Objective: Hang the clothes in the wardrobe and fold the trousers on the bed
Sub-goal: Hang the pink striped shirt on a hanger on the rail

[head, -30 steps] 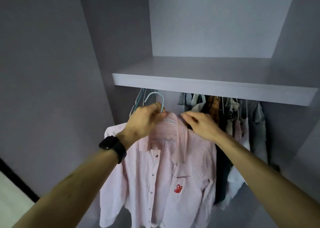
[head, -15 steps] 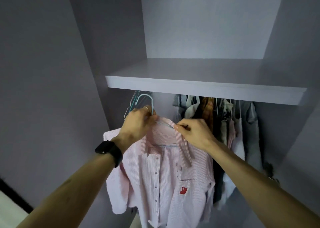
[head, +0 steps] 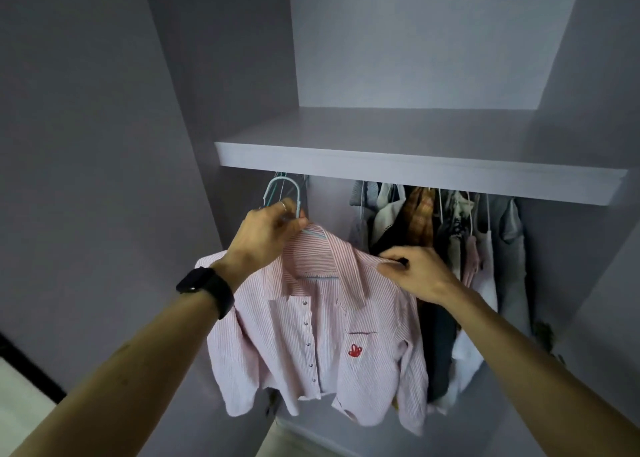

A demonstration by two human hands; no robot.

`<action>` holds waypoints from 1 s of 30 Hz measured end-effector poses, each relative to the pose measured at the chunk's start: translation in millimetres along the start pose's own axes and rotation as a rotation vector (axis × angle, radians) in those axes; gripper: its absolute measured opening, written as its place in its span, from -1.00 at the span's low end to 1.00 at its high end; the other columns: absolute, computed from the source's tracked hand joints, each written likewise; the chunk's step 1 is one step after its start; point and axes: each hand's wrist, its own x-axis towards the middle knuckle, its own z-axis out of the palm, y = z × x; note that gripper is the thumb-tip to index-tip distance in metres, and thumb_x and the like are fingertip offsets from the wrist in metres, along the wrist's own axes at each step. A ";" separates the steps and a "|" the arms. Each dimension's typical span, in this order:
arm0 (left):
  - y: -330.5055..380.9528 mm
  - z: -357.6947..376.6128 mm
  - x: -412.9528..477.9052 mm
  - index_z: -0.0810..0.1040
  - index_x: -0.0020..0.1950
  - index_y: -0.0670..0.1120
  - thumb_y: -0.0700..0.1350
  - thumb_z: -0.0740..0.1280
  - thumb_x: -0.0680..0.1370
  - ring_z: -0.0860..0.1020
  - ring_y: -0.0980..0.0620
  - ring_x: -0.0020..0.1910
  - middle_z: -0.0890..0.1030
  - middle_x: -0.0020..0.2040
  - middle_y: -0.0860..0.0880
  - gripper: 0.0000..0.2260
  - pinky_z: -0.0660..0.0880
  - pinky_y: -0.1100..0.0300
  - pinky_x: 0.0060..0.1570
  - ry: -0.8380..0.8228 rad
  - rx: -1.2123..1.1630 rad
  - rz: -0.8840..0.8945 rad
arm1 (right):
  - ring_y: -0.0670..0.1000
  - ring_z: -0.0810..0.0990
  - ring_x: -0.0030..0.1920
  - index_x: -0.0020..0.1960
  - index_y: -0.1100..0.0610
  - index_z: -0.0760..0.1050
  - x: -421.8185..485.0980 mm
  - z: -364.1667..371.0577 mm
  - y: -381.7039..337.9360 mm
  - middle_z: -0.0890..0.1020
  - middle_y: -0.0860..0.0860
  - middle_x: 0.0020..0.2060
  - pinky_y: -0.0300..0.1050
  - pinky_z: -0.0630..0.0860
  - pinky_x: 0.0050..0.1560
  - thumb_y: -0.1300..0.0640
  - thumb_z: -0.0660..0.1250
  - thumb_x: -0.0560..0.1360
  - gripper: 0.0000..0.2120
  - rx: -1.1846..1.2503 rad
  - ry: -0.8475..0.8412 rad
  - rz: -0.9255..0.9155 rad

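Note:
A pink striped shirt point(head: 322, 335) with a red emblem on its chest pocket hangs on a pale blue hanger point(head: 291, 193) inside the open wardrobe. My left hand point(head: 266, 238), with a black watch on the wrist, grips the hanger at the base of its hook, just under the shelf. The hook's top sits close below the shelf edge; the rail itself is hidden. My right hand point(head: 415, 273) pinches the shirt's shoulder seam to the right of the collar.
A grey shelf point(head: 415, 169) runs across the wardrobe above the hands. Several hung garments point(head: 450, 248) crowd the right half under it. A few bare hangers point(head: 280, 179) hang at the left. The wardrobe's side walls close in on both sides.
The shirt has been lifted higher, toward the shelf. My right hand has slid from the collar out to the shoulder. My left hand keeps its grip on the hanger.

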 end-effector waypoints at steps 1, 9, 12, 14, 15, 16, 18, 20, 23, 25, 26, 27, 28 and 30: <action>-2.1 -2.3 -0.4 0.60 -0.01 0.01 0.01 0.37 0.61 0.61 0.22 -0.12 0.66 -0.13 0.15 -0.90 0.48 0.38 -0.12 0.018 0.003 -0.008 | -0.34 0.61 -0.02 0.12 -0.03 0.69 -2.3 2.0 7.0 0.68 -0.29 -0.08 -0.41 0.47 0.01 0.03 0.46 0.52 -0.81 0.010 0.018 0.006; -8.8 -11.4 -8.3 0.56 -0.07 0.10 0.09 0.35 0.61 0.59 0.11 -0.15 0.63 -0.18 0.17 -0.89 0.56 0.02 -0.05 -0.101 0.182 -0.038 | -0.15 0.67 0.02 0.11 0.01 0.69 10.9 -3.9 19.6 0.74 -0.10 -0.04 -0.14 0.60 0.12 0.22 0.38 0.57 -0.81 -0.120 -0.132 -0.012; -9.1 -13.1 -12.1 0.57 -0.02 0.12 0.11 0.33 0.61 0.62 0.04 -0.09 0.65 -0.13 0.14 -0.90 0.57 -0.04 0.01 -0.166 0.203 -0.061 | -0.03 0.69 0.06 0.13 0.11 0.69 20.6 -20.7 14.5 0.74 0.03 0.00 -0.13 0.58 0.21 0.37 0.30 0.56 -0.72 -0.184 -0.064 0.026; -8.1 -7.9 -17.9 0.57 -0.02 0.10 0.14 0.32 0.60 0.62 -0.02 -0.09 0.67 -0.12 0.09 -0.86 0.57 -0.04 0.00 -0.140 0.182 -0.108 | -0.03 0.70 0.01 0.13 0.08 0.68 21.2 -25.2 -2.2 0.74 0.00 -0.01 -0.13 0.58 0.18 0.34 0.32 0.54 -0.71 -0.150 0.112 0.006; -7.6 -2.4 -22.2 0.57 -0.02 0.09 0.14 0.33 0.60 0.63 -0.06 -0.09 0.68 -0.13 0.06 -0.85 0.57 -0.03 0.00 -0.092 0.167 -0.139 | -0.03 0.70 -0.05 0.08 0.05 0.68 16.2 -20.1 -14.6 0.74 -0.04 -0.07 -0.13 0.61 0.11 0.29 0.36 0.51 -0.76 -0.112 0.206 -0.035; -6.8 3.5 -26.5 0.57 -0.02 0.07 0.12 0.32 0.60 0.63 -0.10 -0.08 0.69 -0.14 0.04 -0.86 0.57 -0.03 -0.01 -0.037 0.161 -0.163 | -0.05 0.69 -0.14 0.02 0.01 0.67 7.5 -9.9 -30.0 0.73 -0.08 -0.14 -0.14 0.62 -0.01 0.19 0.41 0.49 -0.85 -0.079 0.287 -0.077; -3.8 15.6 -31.3 0.57 -0.01 0.03 0.07 0.29 0.61 0.62 -0.17 -0.06 0.70 -0.13 0.02 -0.86 0.56 -0.04 -0.01 0.031 0.178 -0.183 | -0.05 0.60 -0.31 -0.10 -0.02 0.57 -13.1 22.2 -53.8 0.63 -0.12 -0.28 -0.14 0.56 -0.26 -0.20 0.43 0.45 -0.75 -0.151 0.328 -0.098; -0.8 24.4 -31.3 0.55 0.00 0.01 0.04 0.26 0.62 0.62 -0.20 -0.05 0.71 -0.12 0.02 -0.86 0.55 -0.05 -0.01 0.053 0.185 -0.181 | 0.05 0.60 -0.35 -0.17 0.01 0.53 -28.8 60.4 -65.4 0.61 -0.06 -0.32 -0.14 0.48 -0.35 -0.47 0.32 0.40 -0.48 -0.364 0.239 -0.043; -0.6 30.1 -29.7 0.54 -0.01 0.02 0.01 0.25 0.63 0.62 -0.17 -0.09 0.70 -0.15 0.06 -0.88 0.55 -0.01 -0.04 0.077 0.135 -0.192 | 0.16 0.69 -0.22 -0.07 0.08 0.59 -28.6 92.6 -64.4 0.70 0.07 -0.23 -0.13 0.41 -0.30 -0.24 0.25 0.57 -0.61 -0.547 0.145 0.008; -4.5 30.9 -32.4 0.52 -0.06 0.06 0.00 0.26 0.63 0.62 -0.10 -0.14 0.68 -0.19 0.10 -0.90 0.54 0.05 -0.08 0.080 0.119 -0.191 | 0.17 0.69 -0.21 0.04 0.12 0.59 -27.2 97.4 -61.9 0.70 0.09 -0.21 -0.13 0.45 -0.29 -0.07 0.20 0.62 -0.70 -0.569 0.162 0.035; -7.9 30.0 -35.1 0.52 -0.07 0.08 0.00 0.27 0.62 0.62 -0.07 -0.16 0.67 -0.21 0.10 -0.90 0.55 0.06 -0.09 0.088 0.114 -0.200 | 0.18 0.69 -0.22 0.07 0.14 0.58 -26.1 98.8 -60.2 0.70 0.10 -0.22 -0.11 0.48 -0.29 -0.09 0.20 0.62 -0.67 -0.554 0.174 0.035; -10.7 29.2 -36.8 0.53 -0.08 0.09 0.00 0.28 0.62 0.62 -0.05 -0.18 0.67 -0.24 0.11 -0.90 0.55 0.06 -0.08 0.101 0.102 -0.211 | 0.19 0.69 -0.21 0.07 0.15 0.56 -25.2 99.5 -59.5 0.69 0.09 -0.21 -0.09 0.51 -0.28 -0.17 0.19 0.61 -0.60 -0.539 0.160 0.038; -13.0 28.6 -38.6 0.53 -0.09 0.10 -0.01 0.29 0.62 0.63 -0.02 -0.18 0.67 -0.26 0.12 -0.90 0.56 0.07 -0.08 0.113 0.085 -0.223 | 0.20 0.70 -0.19 0.05 0.14 0.55 -24.1 99.3 -59.8 0.69 0.09 -0.20 -0.07 0.53 -0.26 -0.27 0.17 0.59 -0.52 -0.527 0.133 0.046; -14.9 27.8 -43.2 0.52 -0.12 0.12 -0.03 0.31 0.60 0.63 0.04 -0.20 0.66 -0.29 0.16 -0.89 0.56 0.09 -0.07 0.123 0.055 -0.242 | 0.21 0.69 -0.13 0.01 0.12 0.54 -21.4 103.1 -60.3 0.69 0.09 -0.17 -0.04 0.55 -0.20 -0.38 0.14 0.55 -0.44 -0.515 0.080 0.051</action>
